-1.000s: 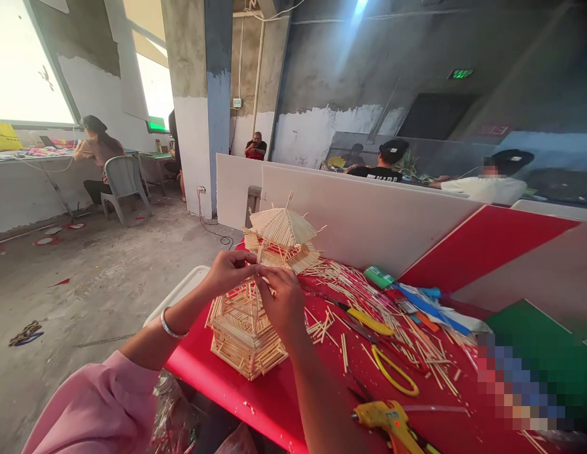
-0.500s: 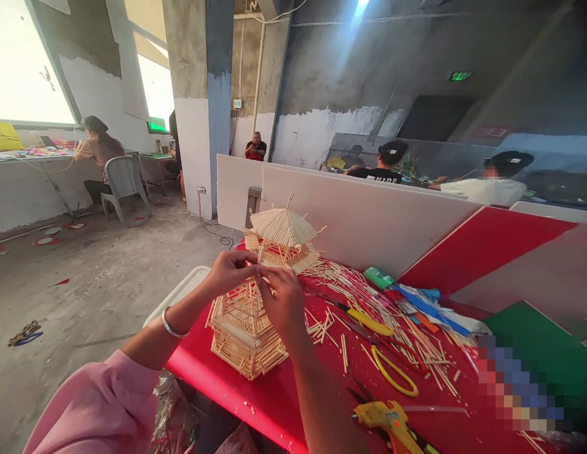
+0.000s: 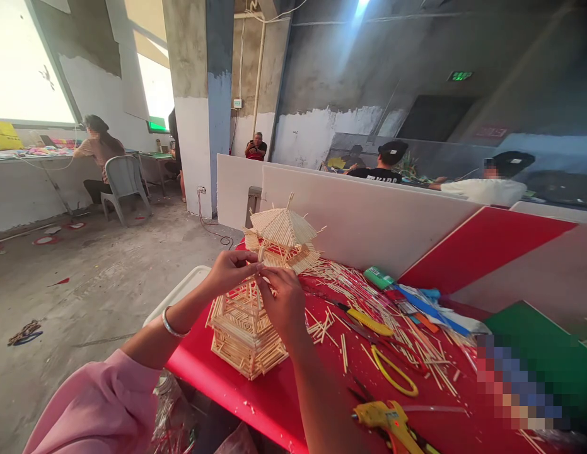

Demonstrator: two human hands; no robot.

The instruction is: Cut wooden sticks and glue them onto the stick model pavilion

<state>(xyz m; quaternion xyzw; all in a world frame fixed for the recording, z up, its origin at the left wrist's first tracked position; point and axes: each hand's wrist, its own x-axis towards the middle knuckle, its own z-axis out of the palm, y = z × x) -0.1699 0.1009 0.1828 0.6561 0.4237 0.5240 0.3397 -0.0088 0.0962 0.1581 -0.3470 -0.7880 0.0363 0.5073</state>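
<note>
A small tower of pale wooden sticks (image 3: 243,331) stands near the left end of a red table (image 3: 293,394). My left hand (image 3: 229,270) and my right hand (image 3: 281,301) meet above its top, fingers pinched together on a thin upright stick (image 3: 260,255) at the tower's upper edge. A second stick piece with a pointed roof (image 3: 281,236) stands just behind my hands.
Loose sticks (image 3: 369,302) litter the table, with yellow-handled cutters (image 3: 366,320), a yellow glue gun (image 3: 390,424), a yellow loop (image 3: 392,375) and a green box (image 3: 379,276). White partition boards (image 3: 369,217) back the table. Other people sit beyond it and at a far-left bench.
</note>
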